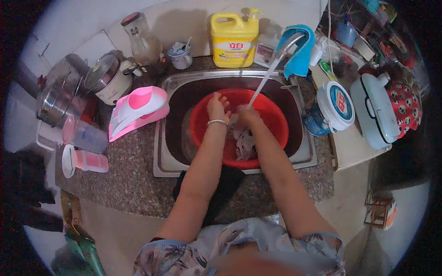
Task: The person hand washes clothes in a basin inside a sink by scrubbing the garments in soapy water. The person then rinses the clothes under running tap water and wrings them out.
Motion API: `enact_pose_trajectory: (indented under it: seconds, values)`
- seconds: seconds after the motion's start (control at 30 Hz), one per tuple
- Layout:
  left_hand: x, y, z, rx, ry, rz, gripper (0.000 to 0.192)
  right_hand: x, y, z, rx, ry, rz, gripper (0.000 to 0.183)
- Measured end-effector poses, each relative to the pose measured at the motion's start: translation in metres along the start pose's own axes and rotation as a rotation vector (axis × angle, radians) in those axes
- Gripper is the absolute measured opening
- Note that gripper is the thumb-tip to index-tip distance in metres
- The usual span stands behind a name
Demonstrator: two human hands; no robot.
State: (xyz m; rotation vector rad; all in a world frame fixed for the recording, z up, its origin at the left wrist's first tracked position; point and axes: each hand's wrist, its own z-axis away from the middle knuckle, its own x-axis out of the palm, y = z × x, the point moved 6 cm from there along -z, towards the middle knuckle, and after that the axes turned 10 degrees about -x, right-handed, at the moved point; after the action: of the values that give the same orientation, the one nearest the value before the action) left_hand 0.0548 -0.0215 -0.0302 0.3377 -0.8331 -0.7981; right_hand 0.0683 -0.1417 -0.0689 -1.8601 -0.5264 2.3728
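Water runs from the metal faucet [291, 41] into a red plastic basin [276, 114] that sits in the stainless steel sink [234, 74]. My left hand [217, 106] is over the basin's left side, fingers apart and holding nothing, with a bracelet at the wrist. Under the stream, my right hand [248, 115] is closed on a wet greyish cloth [244, 141]; motion blur hides its fingers in part. The cloth hangs bunched between my forearms, down towards the near side of the basin.
Behind the sink stand a yellow detergent jug [234, 41] and a lidded cup [180, 57]. A blue towel [299, 57] drapes by the faucet. Pink-and-white folded material [141, 108] lies left, near an electric pot [112, 81]. At right are a white-lidded bucket [333, 107] and a pale blue case [374, 112].
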Motion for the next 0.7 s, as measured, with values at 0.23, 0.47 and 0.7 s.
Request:
enact_pose_trajectory:
  seconds: [0.23, 0.47, 0.7]
  values:
    - [-0.006, 0.010, 0.004, 0.066, -0.004, -0.004, 0.038, 0.029, -0.050, -0.011, -0.130, -0.354, -0.036, 0.050]
    - [-0.009, 0.018, -0.003, 0.057, -0.024, -0.005, 0.033, 0.005, -0.051, 0.009, -0.019, -0.398, 0.110, 0.041]
    - [0.005, -0.008, 0.003, -0.210, -0.093, 0.000, 0.030, -0.070, -0.023, 0.037, 0.124, 0.337, -1.637, 0.012]
